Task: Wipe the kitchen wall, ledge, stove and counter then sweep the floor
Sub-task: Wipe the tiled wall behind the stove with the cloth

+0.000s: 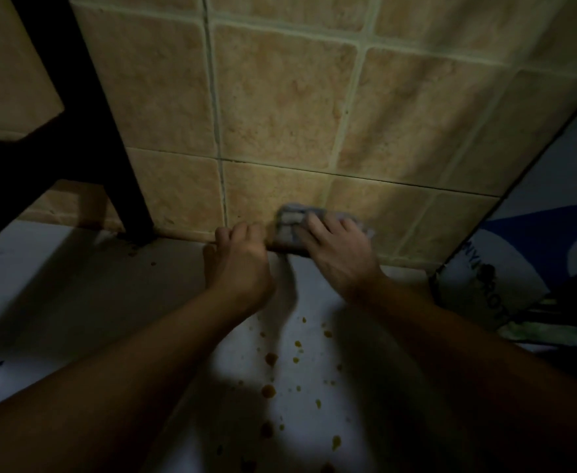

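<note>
A grey checked cloth (292, 221) lies bunched against the bottom row of the tan tiled wall (280, 104), just above the white counter (75, 295). My right hand (335, 249) presses on the cloth with its fingers spread flat over it. Just to its left, my left hand (241, 257) has its fingers curled, knuckles against the seam where wall meets counter; nothing shows in its grip. Brown spatter drops (270, 360) dot the counter below both hands.
A black metal frame leg (123, 186) stands on the counter at the left, against the wall. A white and blue printed bag (498, 285) fills the right corner, with something green and white (546, 332) below it. The scene is dim.
</note>
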Demonstrator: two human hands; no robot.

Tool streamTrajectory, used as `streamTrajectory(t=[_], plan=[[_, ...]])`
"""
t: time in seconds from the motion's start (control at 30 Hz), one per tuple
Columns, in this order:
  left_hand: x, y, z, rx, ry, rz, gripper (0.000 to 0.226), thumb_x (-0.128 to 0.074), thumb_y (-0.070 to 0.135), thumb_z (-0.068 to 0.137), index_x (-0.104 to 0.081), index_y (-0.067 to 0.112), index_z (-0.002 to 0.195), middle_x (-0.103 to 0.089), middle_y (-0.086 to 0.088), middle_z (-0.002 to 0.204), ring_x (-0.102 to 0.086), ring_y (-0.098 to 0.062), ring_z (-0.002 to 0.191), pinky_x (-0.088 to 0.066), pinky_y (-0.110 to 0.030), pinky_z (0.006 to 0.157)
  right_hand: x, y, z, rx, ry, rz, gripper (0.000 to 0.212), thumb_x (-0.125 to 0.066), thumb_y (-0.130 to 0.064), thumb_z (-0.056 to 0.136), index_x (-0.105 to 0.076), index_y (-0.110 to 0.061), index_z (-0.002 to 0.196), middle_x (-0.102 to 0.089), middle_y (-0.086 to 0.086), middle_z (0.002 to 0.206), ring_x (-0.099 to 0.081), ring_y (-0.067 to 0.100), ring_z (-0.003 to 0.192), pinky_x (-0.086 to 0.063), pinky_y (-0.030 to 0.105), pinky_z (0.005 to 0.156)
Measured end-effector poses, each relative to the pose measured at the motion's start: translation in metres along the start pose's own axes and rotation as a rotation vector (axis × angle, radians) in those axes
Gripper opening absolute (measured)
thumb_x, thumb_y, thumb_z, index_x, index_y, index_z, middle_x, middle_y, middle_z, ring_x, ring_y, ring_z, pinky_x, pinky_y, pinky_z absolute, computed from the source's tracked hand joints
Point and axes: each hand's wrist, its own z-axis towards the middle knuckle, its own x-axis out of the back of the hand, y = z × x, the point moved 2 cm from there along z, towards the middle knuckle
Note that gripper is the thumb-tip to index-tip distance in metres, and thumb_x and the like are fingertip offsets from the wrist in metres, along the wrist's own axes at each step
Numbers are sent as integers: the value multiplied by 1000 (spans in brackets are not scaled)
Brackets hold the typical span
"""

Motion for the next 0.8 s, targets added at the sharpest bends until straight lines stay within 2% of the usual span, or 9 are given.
streamTrajectory(t=[0.1,0.17,0.27,0.4,0.47,0.53,0.63,0.73,0.8], plan=[[3,-4,0,-4,3,24,60,-62,23,83,-33,19,136,-33,-1,141,-30,-27,126,-33,-40,99,6,-4,26,56,-14,-147,49,-49,-25,76,-60,-20,124,-60,6,118,-59,23,95,-49,32,72],[3,-3,-1,12,-17,25,61,-63,23,83,-33,18,135,-33,-1,142,-29,-27,127,-32,-40,100,0,5,21,106,-36,-147,50,-51,-26,74,-61,-21,122,-60,6,119,-60,23,97,-50,33,74],[0,0,-3,7,-39,31,58,-63,22,82,-35,17,134,-34,-2,141,-29,-26,128,-31,-40,101,-13,34,-16,108,-30,-126,36,-46,-25,78,-71,-19,102,-67,8,105,-64,25,84,-50,30,66],[-11,11,-2,-17,-61,58,55,-63,24,81,-36,16,129,-37,-3,136,-32,-27,124,-34,-39,97,-25,75,-99,-102,-125,-163,27,-47,-19,79,-73,-14,83,-68,12,90,-64,29,70,-50,34,58],[-18,22,-2,-48,-68,65,56,-62,24,80,-36,15,129,-38,-5,135,-33,-28,122,-35,-39,95,-21,78,-109,-154,-104,-156,26,-47,-18,79,-73,-13,79,-68,11,83,-64,28,67,-48,30,55],[-22,30,-2,-83,-82,39,59,-62,22,79,-35,14,131,-38,-6,136,-32,-29,122,-35,-41,97,-16,65,-88,-112,-16,-138,27,-46,-19,84,-73,-14,83,-67,8,82,-62,26,66,-45,29,55],[-22,41,0,-109,-60,16,58,-61,21,81,-36,14,132,-37,-5,137,-31,-29,123,-35,-40,98,-14,40,-47,12,117,-79,25,-49,-21,84,-70,-17,97,-65,5,91,-57,23,77,-41,33,62],[-21,47,2,-130,-16,38,52,-60,23,83,-37,17,130,-38,-2,136,-34,-28,121,-35,-39,95,-26,33,-31,94,27,-89,32,-48,-26,76,-71,-22,96,-65,2,99,-57,21,84,-39,32,67],[-21,48,4,-137,-12,40,52,-59,23,83,-37,17,130,-38,-2,135,-34,-27,121,-34,-38,95,-36,42,-44,103,5,-67,30,-46,-25,79,-73,-22,91,-66,4,103,-55,23,87,-42,31,64]])
